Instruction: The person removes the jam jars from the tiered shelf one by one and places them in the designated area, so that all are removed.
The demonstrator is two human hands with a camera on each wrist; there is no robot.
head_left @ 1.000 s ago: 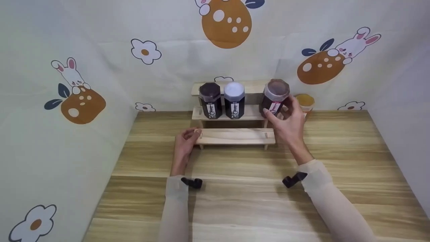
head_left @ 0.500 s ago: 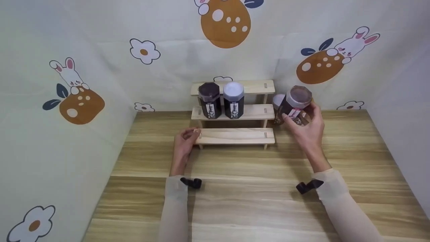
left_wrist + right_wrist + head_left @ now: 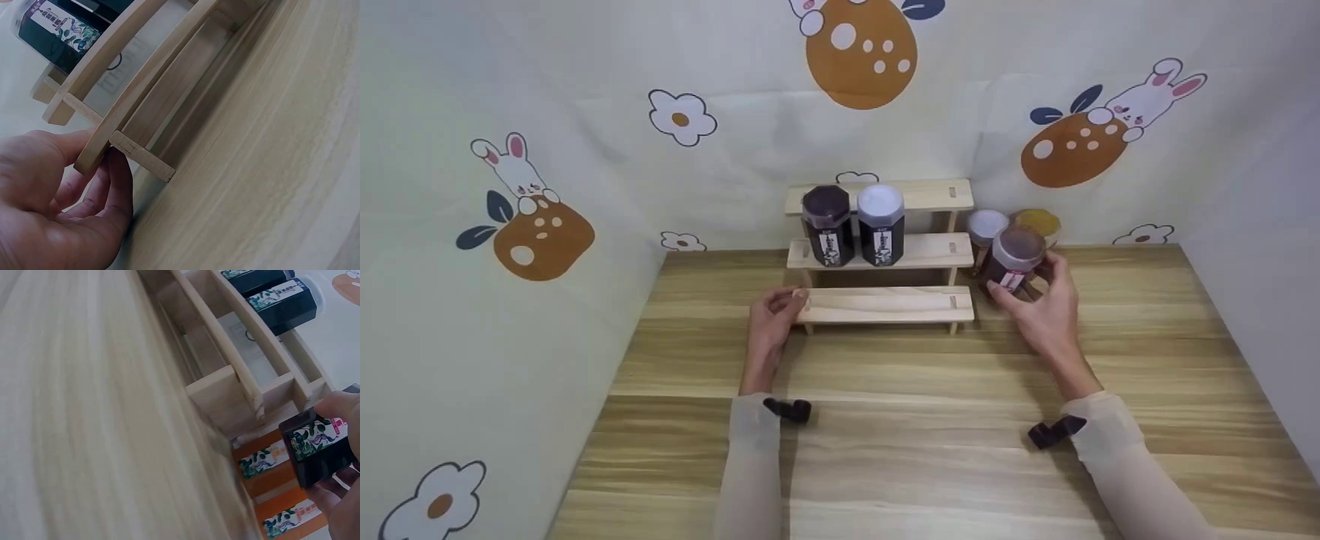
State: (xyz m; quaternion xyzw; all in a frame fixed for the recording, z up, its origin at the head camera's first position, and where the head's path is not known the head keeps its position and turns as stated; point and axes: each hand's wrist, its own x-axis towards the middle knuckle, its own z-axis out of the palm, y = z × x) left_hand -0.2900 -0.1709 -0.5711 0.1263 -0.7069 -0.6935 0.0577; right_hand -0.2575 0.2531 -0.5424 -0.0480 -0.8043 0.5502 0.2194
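Note:
My right hand (image 3: 1046, 315) holds a dark jar (image 3: 1011, 262) with a brownish lid, just right of the stepped wooden rack (image 3: 885, 304). In the right wrist view this jar (image 3: 315, 444) has a flowered label and partly hides two orange jars; whether its base touches the table I cannot tell. My left hand (image 3: 772, 322) pinches the left end of the rack's lowest board (image 3: 140, 84), thumb on top and fingers beneath. Two dark jars stand side by side on the middle step, one with a dark lid (image 3: 826, 210), one with a white lid (image 3: 881, 206).
Behind the held jar, by the rack's right side, are a white-lidded jar (image 3: 987, 225) and a yellow-lidded jar (image 3: 1037, 223). A patterned cloth (image 3: 765, 135) hangs behind the wood-grain table (image 3: 885, 435) and along its sides.
My right hand has taken the brown-lidded jar from the right end of the middle step, out to the right, then lowered it in front of the other jars. The left hand stays put.

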